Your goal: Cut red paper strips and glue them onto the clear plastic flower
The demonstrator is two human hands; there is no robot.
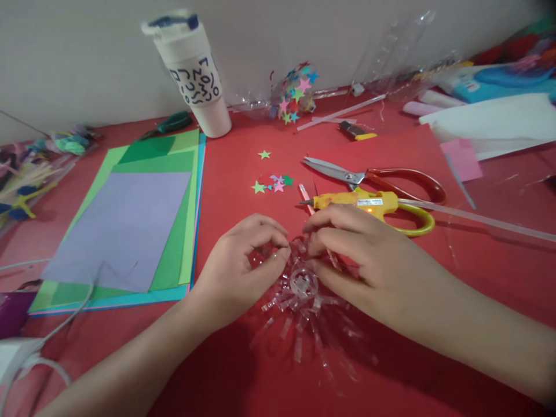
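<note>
A clear plastic piece (304,282) cut into many thin strips lies on the red table, a round ring at its middle. Its strips fan out toward me, and several are blurred. My left hand (247,269) pinches its far-left edge between thumb and forefinger. From the other side, my right hand (365,255) has its fingers closed on the far-right strips; the exact grip is partly hidden. Just beyond the right hand lies a yellow glue gun (356,200) with a small orange light and a long clear glue stick (478,219). Red-handled scissors (369,176) rest behind it.
Small paper stars (278,184) lie ahead of my hands. Coloured paper sheets (125,226) are stacked at left, near a white cable (82,310). At the back stand a white tumbler (195,75) and a star-covered ornament (297,92); a cutter (354,131) lies farther right.
</note>
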